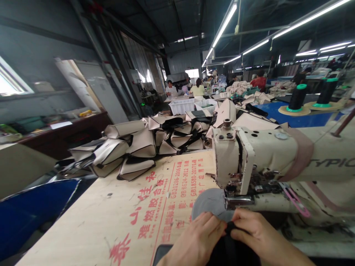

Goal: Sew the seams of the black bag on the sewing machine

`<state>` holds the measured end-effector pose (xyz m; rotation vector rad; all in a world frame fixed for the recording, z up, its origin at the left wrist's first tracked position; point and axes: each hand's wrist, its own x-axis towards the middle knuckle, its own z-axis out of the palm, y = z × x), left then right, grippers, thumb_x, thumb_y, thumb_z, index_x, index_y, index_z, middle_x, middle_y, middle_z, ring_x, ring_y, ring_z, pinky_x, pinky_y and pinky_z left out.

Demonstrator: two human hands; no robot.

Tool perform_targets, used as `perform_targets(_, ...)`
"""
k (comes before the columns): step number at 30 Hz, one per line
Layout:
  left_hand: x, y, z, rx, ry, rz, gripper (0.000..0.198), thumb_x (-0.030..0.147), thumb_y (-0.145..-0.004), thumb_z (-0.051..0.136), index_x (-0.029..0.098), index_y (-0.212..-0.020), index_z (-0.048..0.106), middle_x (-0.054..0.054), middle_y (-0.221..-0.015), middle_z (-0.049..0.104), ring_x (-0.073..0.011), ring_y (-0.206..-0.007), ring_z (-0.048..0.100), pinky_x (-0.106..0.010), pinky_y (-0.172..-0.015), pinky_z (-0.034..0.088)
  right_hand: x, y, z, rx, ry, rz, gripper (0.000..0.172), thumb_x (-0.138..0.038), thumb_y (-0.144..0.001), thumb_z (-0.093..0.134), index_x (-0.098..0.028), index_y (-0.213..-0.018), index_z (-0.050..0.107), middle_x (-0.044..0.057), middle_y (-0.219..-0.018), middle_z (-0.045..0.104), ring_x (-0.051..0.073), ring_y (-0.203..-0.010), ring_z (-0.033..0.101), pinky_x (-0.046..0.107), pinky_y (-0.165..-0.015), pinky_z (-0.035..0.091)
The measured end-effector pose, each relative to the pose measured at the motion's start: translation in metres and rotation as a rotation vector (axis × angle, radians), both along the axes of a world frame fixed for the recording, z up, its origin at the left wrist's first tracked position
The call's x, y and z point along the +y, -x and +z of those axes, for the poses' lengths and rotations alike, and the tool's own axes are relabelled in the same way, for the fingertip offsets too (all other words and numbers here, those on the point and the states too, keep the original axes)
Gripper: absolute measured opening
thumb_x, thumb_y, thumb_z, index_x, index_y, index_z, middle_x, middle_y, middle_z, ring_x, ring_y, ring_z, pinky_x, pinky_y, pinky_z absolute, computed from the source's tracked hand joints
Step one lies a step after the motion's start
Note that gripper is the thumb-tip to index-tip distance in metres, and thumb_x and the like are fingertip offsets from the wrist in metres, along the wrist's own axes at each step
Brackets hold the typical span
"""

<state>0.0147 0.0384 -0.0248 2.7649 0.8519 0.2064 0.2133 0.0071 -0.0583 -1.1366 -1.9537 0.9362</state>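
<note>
Grey disc (206,202) lies on the counter (111,221) by the machine (249,162), and just beside it your left hand (194,240) and right hand (257,232) both pinch the black piece (229,247), fingertips nearly touching.

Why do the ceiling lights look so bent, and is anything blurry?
Head view: the wide-angle lens bows the tube lights and stretches the sewing machine at the right edge; the window at left is blown out white; the left hand and right hand, pinching black fabric, are slightly soft; far workers are blurred.
</note>
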Motion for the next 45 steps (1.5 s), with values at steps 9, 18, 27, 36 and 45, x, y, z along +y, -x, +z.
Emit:
perform_targets(9,0.004,-0.001,-0.006,-0.013,0.056,0.046,0.022,0.019,-0.093,0.031,0.021,-0.1,0.052,-0.003,-0.097,0.056,-0.0168,-0.09,0.051,-0.029,-0.08,0.045,-0.004,0.006,-0.039,-0.003,-0.283,-0.178,0.023,-0.023,-0.09,0.048,-0.024,-0.112,0.054,0.003,-0.093,0.054,0.015,-0.085,0.052,0.025,-0.076,0.044)
perform_targets(18,0.011,-0.003,-0.007,-0.072,0.138,0.086,0.021,0.02,-0.092,0.033,0.019,-0.094,0.055,-0.004,-0.092,0.057,-0.0155,-0.084,0.054,-0.026,-0.074,0.046,0.008,0.008,-0.016,-0.153,-0.161,-0.125,0.022,-0.02,-0.093,0.04,-0.017,-0.083,0.059,0.004,-0.082,0.056,0.017,-0.079,0.052,0.03,-0.072,0.043)
perform_targets(27,0.011,-0.006,0.002,-0.229,0.292,0.164,0.02,0.021,-0.091,0.035,0.019,-0.09,0.055,-0.002,-0.09,0.057,-0.0137,-0.084,0.054,-0.024,-0.075,0.044,-0.002,0.017,-0.022,0.02,-0.032,-0.221,0.017,-0.025,-0.092,0.041,-0.02,-0.092,0.058,0.003,-0.09,0.055,0.016,-0.087,0.053,0.026,-0.081,0.041)
perform_targets(36,0.009,-0.012,0.004,-0.268,0.26,0.174,0.022,0.021,-0.091,0.035,0.018,-0.085,0.056,-0.002,-0.086,0.058,-0.0132,-0.081,0.055,-0.024,-0.072,0.044,0.003,0.014,-0.013,0.062,-0.013,-0.165,0.022,-0.027,-0.092,0.044,-0.018,-0.08,0.06,0.001,-0.084,0.059,0.015,-0.083,0.055,0.025,-0.078,0.041)
perform_targets(45,0.011,0.021,0.0,-0.023,0.234,0.154,0.062,0.001,-0.069,0.043,0.026,-0.125,0.045,-0.003,-0.128,0.05,-0.019,-0.116,0.046,-0.034,-0.098,0.039,0.004,0.015,-0.019,0.0,-0.042,-0.178,0.038,-0.037,-0.093,0.04,-0.016,-0.067,0.057,0.0,-0.07,0.056,0.014,-0.068,0.052,0.023,-0.063,0.034)
